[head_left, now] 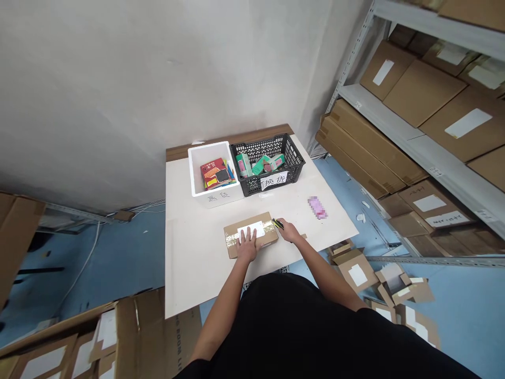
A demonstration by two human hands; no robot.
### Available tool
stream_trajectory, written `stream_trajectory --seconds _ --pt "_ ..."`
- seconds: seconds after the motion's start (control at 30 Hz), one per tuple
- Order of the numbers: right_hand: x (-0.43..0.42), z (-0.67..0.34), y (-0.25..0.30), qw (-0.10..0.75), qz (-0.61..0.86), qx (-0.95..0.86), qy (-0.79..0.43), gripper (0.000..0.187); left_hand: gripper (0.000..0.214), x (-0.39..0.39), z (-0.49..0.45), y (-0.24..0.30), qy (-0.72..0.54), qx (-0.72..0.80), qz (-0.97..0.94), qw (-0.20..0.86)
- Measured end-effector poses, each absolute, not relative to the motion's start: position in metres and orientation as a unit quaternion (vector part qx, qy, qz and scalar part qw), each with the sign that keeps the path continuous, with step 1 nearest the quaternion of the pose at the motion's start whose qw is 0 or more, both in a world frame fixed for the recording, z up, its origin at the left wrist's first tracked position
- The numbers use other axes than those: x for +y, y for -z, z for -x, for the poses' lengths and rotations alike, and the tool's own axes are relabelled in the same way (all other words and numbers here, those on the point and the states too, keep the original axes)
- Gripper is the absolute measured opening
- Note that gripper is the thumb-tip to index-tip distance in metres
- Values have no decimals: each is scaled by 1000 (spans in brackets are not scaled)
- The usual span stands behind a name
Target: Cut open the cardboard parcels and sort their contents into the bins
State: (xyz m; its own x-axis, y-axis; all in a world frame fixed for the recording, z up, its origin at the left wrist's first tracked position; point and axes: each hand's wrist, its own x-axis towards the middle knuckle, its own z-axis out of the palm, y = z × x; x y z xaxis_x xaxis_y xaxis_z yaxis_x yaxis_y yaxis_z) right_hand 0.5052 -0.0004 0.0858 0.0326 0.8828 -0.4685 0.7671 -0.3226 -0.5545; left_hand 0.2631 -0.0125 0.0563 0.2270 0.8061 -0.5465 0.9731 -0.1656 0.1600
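A taped cardboard box (232, 243) with a white label lies on the white table (185, 258) in front of me. My left hand (248, 245) rests flat on its top, fingers spread across the label. In my right hand (289, 231) is a yellow and black utility knife (278, 223), gripped with the fingers wrapped round it. The knife's front end is at the right end of the box, by the clear tape. Whether the blade touches the tape I cannot tell.
At the table's back stand a white foam box (219, 197) holding books and a black plastic crate (252, 186) with green packets. A blurred pink item (317, 207) lies at right. Shelves (410, 142) of cartons stand right; opened boxes (355, 271) litter the floor.
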Motion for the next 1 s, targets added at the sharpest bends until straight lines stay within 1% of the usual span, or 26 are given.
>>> stream_trajectory --seconds 0.17,0.43,0.63,0.83,1.0 --pt "-1 -507 -86 97 715 -540 -433 47 80 -13 -263 -53 166 600 -741 252" --pt "-2 -509 -89 100 711 -551 -426 47 80 -13 -263 -46 157 600 -741 257" --pt "1 -510 -95 53 708 -570 -414 48 80 -13 -262 -41 152 602 -742 253" --pt "-6 -511 -94 35 707 -579 -405 47 80 -15 -263 -38 149 606 -743 243" --pt "-18 -504 -95 -4 709 -608 -358 50 80 -14 -264 -38 148 609 -740 245"
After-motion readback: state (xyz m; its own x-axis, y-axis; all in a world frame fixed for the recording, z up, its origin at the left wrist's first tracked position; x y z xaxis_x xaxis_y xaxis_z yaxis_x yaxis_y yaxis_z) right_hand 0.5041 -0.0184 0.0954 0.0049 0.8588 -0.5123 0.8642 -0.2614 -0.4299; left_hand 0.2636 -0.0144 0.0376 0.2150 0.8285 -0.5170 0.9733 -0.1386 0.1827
